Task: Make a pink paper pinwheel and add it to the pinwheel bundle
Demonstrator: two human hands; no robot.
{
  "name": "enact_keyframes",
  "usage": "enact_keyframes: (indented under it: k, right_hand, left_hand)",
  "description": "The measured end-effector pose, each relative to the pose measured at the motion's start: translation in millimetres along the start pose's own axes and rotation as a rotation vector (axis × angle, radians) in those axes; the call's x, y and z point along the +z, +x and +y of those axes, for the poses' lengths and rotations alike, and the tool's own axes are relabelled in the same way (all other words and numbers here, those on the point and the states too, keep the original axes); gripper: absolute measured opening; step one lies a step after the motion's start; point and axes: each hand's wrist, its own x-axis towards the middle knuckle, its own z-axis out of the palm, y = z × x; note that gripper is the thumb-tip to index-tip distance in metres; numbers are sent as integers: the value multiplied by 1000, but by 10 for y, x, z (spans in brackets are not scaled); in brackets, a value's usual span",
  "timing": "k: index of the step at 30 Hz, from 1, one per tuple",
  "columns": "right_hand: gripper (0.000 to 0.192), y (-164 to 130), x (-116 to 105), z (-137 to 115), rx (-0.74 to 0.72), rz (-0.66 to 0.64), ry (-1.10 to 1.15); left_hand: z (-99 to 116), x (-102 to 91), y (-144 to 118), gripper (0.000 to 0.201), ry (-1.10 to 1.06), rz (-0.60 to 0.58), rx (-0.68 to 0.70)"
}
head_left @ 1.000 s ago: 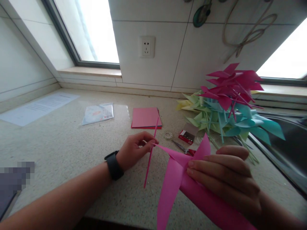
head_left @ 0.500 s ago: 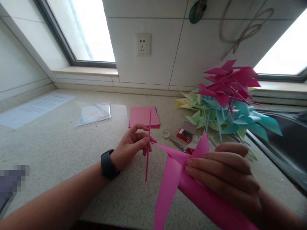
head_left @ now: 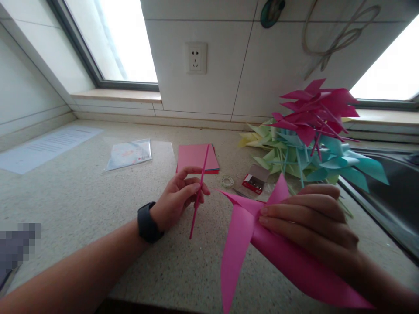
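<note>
In the head view, we see the left hand [head_left: 181, 192] above the speckled countertop [head_left: 98, 198], its thumb and fingertips pinched on a slim pink stick [head_left: 206, 158]. The stick is slanted, its upper end leaning to the right across our view of a stack of square paper [head_left: 191, 156] with a pink sheet on top. We see a black wristwatch [head_left: 149, 222] on that same arm.

The right hand [head_left: 310, 222] grips the pink paper pinwheel [head_left: 240, 244] near its folded centre, the fingers laid close together over the paper; we cannot tell where the thumb sits. The pinwheel is held in front of us, right of the stick and apart from it, with one thin point aimed at the left fingertips and just beside them. Another blade hangs downward, and a broad one runs below the right hand.

Behind the pinwheel we make out a small tape roll [head_left: 227, 181], an opened red box [head_left: 253, 185] and part of a pair of scissors [head_left: 241, 192], mostly hidden by the paper. Farther right, magenta pinwheels [head_left: 310, 111] lie heaped over teal, green and yellow ones, near the dark sink [head_left: 397, 192]. On the left we find a clear plastic packet [head_left: 129, 155] and a printed sheet [head_left: 49, 146].
</note>
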Motion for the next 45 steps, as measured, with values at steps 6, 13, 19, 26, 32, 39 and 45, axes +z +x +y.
enact_keyframes:
  k: [6,13,19,26,32,39,45]
  right_hand:
    - [21,140,-96,-44,140,-37,213]
    - [17,165,-67,-26,127,79,286]
    - [18,177,-34,31,71,64,308]
    - [17,185,20,115,-13,-16,364]
    - [16,221,41,119,-8,-34,422]
    - [23,128,-12,-40,-71,-11,171]
    - [13,107,25,-191,-24,160,20]
  left_hand:
    - [-27,-1,-2,29,-38,16,-3]
    - [-46,-6,9,28,-60,25,-18]
    - [-29,23,21,25,-57,47,17]
    - [65,1,72,16,21,84,50]
    - [456,83,1,16,792,43,329]
    - [818,432,-304,25,1387,-182,667]
    - [781,557,-465,18,1370,-231,669]
